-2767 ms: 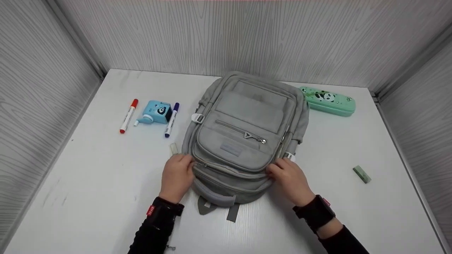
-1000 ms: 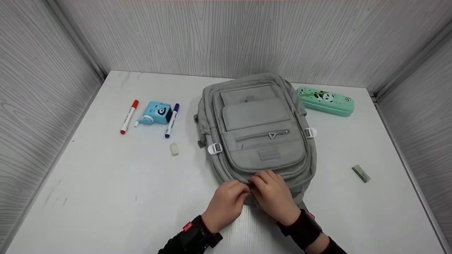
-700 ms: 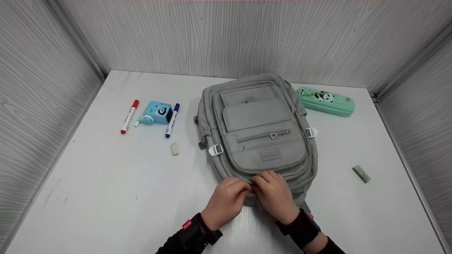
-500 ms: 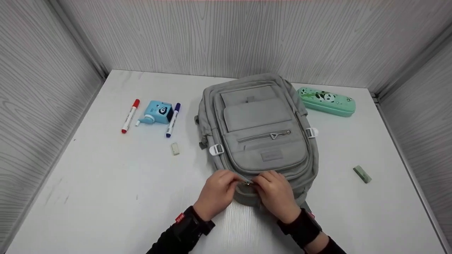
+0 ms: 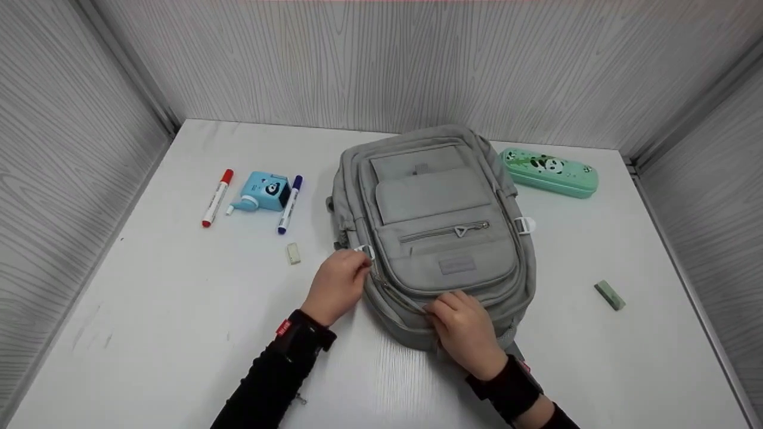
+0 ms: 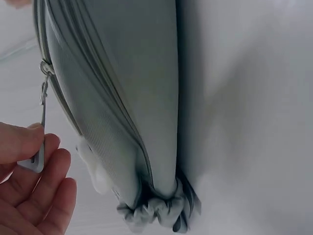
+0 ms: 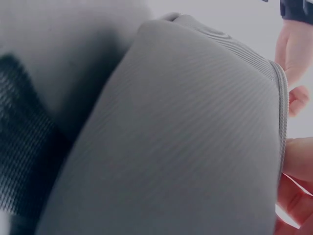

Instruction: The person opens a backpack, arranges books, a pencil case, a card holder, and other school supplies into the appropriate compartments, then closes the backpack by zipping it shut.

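Note:
A grey backpack lies front side up on the white table, its top handle end toward me. My left hand is at its left edge beside the white buckle. In the left wrist view, thumb and fingers pinch a metal zipper pull, which hangs from the slider on the zipper track. My right hand pinches the fabric by the zipper at the near edge. The right wrist view shows its fingers against the zipper edge; what lies under the fingertips is hidden.
On the left are a red marker, a blue panda-print box-shaped item, a blue marker and a pale eraser. A green panda pencil case lies behind right, a green eraser-like block at right. Panels enclose the table.
The backpack has turned and shifted right since the earliest frame. Both hands came together at its near edge; then my left hand moved up the left side with the zipper pull, while the right stayed.

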